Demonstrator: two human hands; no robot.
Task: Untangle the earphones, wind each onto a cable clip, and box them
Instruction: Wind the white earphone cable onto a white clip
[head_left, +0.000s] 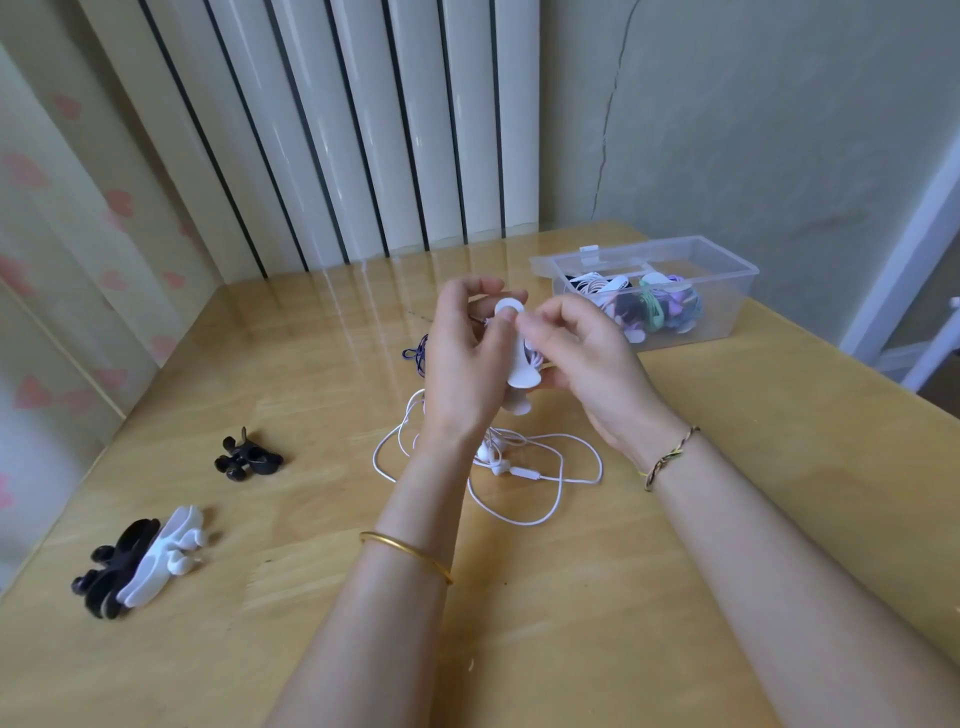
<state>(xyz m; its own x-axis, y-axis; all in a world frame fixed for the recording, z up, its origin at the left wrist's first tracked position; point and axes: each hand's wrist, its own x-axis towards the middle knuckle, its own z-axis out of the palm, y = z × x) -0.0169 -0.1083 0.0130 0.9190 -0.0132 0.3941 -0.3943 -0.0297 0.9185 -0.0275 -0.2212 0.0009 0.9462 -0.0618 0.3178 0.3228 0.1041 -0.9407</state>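
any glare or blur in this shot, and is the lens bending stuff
Head view: soft glare streaks on the wooden table below the radiator; the right hand blurs slightly at the white cable clip; the wide lens bows the radiator's fins and the table's edges.

The person's forearms are bare all the way down to where the view cuts them off. On the left wrist sits a thin, smooth, round gold metal bangle (410, 551), plain and shiny, lying at a slant across the arm. The right wrist carries a slim braided cord bracelet (670, 457), its strands twisted in yellow, green and dark brown. The left hand (467, 358) and the right hand (587, 358) are bare too.
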